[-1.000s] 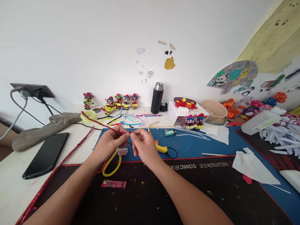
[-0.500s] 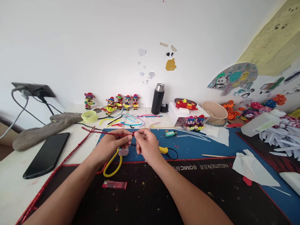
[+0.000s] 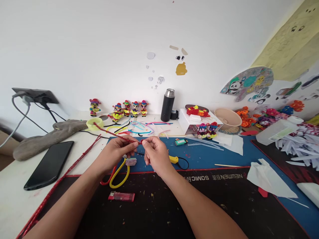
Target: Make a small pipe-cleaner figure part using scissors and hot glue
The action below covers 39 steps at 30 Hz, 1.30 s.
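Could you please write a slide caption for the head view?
Left hand and right hand pinch a fuzzy red strand, colourful figurines standing behind them.

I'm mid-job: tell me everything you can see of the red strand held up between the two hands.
The red strand is thin, dark red and fuzzy-looking, like twisted yarn, with small lighter flecks. Nearly straight, it slants up and leftward in view, its free end overlapping the pale yellow ring; contact there is unclear. The left grip pinches it; the right grip pinches a small red bunch at its other end, partly hidden by fingertips.
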{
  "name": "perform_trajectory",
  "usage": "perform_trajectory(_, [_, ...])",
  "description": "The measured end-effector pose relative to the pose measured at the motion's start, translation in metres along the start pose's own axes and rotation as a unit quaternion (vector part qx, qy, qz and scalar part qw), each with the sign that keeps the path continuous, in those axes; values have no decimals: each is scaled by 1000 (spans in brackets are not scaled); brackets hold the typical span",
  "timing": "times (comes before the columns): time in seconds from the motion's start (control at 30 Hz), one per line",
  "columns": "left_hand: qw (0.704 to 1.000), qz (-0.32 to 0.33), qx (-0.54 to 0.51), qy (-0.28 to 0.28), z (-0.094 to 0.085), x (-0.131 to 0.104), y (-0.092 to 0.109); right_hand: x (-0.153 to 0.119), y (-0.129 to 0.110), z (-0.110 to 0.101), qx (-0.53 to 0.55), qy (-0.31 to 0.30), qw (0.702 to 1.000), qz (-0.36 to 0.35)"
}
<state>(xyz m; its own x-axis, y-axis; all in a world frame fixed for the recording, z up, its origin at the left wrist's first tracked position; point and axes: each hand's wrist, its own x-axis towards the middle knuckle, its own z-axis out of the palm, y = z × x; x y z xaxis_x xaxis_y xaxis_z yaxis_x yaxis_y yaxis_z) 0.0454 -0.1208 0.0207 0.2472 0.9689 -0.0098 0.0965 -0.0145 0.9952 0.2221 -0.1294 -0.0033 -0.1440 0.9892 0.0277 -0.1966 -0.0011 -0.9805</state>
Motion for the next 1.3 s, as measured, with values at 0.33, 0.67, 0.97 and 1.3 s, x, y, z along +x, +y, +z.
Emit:
perform_trajectory(0.33, [994, 29, 96, 50, 0, -5, 13, -3, -4, 1, -41, -22, 999, -4])
perform_trajectory(0.67, [981, 53, 181, 54, -1, -4, 18, -5, 0, 0, -82, -46, 996, -6])
perform_trajectory(0.97, [979, 44, 199, 7, -3, -4, 19, -7, 0, 2, -113, -35, 993, -8])
perform_trajectory(1.3, [989, 21, 140, -30, -6, -3, 14, -7, 0, 3, -95, -28, 995, -7])
